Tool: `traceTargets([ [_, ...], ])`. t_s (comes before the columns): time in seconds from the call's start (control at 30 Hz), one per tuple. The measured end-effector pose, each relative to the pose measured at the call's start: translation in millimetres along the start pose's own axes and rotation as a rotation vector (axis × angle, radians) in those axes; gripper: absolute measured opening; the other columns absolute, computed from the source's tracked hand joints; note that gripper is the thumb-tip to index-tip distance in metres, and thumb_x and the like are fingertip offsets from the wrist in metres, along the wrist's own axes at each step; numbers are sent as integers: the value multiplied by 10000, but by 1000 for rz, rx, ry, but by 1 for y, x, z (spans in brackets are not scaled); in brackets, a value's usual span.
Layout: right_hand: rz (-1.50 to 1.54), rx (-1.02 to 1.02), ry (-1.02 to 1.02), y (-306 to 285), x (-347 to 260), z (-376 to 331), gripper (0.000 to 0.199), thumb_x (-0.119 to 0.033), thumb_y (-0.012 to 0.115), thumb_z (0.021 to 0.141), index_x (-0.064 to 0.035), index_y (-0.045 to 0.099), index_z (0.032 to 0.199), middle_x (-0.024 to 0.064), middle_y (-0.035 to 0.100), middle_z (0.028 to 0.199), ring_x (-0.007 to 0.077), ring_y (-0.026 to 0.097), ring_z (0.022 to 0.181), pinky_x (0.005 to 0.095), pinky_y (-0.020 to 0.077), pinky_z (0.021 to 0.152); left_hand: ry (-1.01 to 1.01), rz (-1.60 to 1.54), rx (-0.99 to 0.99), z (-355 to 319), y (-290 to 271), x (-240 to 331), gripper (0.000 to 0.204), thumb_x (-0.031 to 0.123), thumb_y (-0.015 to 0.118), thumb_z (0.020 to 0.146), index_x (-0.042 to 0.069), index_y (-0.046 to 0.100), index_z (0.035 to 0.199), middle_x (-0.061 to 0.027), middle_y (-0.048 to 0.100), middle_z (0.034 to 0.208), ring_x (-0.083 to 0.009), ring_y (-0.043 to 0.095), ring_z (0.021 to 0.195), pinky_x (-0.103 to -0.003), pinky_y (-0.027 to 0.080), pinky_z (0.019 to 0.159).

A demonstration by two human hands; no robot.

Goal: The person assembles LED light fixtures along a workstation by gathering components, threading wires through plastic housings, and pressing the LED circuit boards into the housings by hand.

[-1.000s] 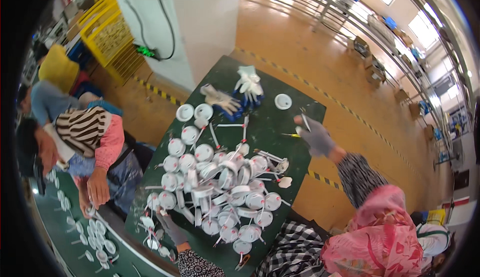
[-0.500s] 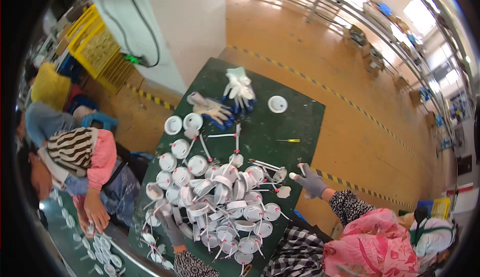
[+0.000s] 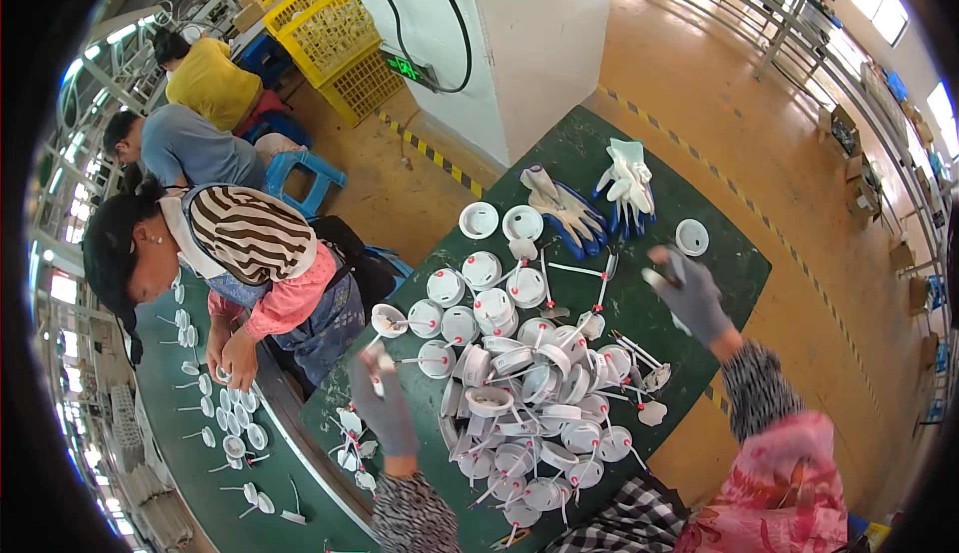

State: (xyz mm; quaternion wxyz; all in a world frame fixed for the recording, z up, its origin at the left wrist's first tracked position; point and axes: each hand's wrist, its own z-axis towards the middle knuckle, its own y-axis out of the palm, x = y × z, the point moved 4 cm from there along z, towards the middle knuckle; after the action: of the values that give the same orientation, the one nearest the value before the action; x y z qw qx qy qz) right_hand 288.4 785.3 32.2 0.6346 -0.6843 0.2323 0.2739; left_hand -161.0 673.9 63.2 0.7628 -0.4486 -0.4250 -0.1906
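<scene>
A heap of round white plastic housings (image 3: 539,383) with short white wire leads and red ends covers the near part of the green table (image 3: 589,288). My left hand (image 3: 385,408), in a grey glove with bare or white-covered fingertips, hovers at the heap's left side, just below an open-faced housing (image 3: 388,320). Its fingers are smeared, and I cannot see whether they grip anything. My right hand (image 3: 692,298), gloved alike, reaches over the right part of the table near a single round white lid (image 3: 690,237). Its fingers are apart, with a gap between the tips.
Two pairs of work gloves (image 3: 627,183) lie at the table's far end. A co-worker (image 3: 270,243) handles similar parts along a green conveyor (image 3: 190,393) at left. A white pillar (image 3: 539,43), yellow crates (image 3: 335,28) and a blue stool (image 3: 300,173) stand beyond.
The view has swung left, bringing more of the co-worker in. My right hand has moved farther over the table, towards the lid. My left hand has come off the heap to its left side.
</scene>
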Motion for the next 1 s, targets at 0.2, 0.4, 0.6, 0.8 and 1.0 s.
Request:
traceTargets([
  [0.2,-426,-486,-311,72,-68,155,864,-268,817,740,-150,364,1467,165,691,916,345,694,866,447,546,754,257,110,-509,156,125,40,398,221,674,879,66,590,1236,-112,613,1157,-234,608,1036,-336,474,912],
  [0.4,-736,-663,-621,148,-72,209,971,-265,842,669,-119,348,1493,116,715,940,329,698,902,445,555,777,363,728,-915,187,253,14,892,318,818,708,212,376,1475,-148,437,1439,-379,519,1259,-436,452,1034],
  [0.6,-745,-631,-791,183,-45,229,762,-292,829,656,-94,550,1337,94,731,970,306,710,896,438,558,749,335,745,-1054,175,292,6,839,257,831,682,242,448,1428,-137,473,1359,-380,521,1233,-433,466,1017],
  [0.8,-673,-655,-684,168,-74,219,421,-257,757,730,-88,679,1107,78,726,876,299,717,808,462,551,636,313,802,-1057,175,288,17,756,235,829,665,236,520,1355,-133,504,1292,-377,550,1179,-440,471,1003],
  [1.0,-577,-242,-666,144,-72,207,240,-223,572,884,-48,554,1047,98,687,712,309,701,634,470,512,552,387,808,-955,189,276,40,728,306,817,672,178,518,1323,-145,537,1224,-377,582,1143,-465,496,959],
])
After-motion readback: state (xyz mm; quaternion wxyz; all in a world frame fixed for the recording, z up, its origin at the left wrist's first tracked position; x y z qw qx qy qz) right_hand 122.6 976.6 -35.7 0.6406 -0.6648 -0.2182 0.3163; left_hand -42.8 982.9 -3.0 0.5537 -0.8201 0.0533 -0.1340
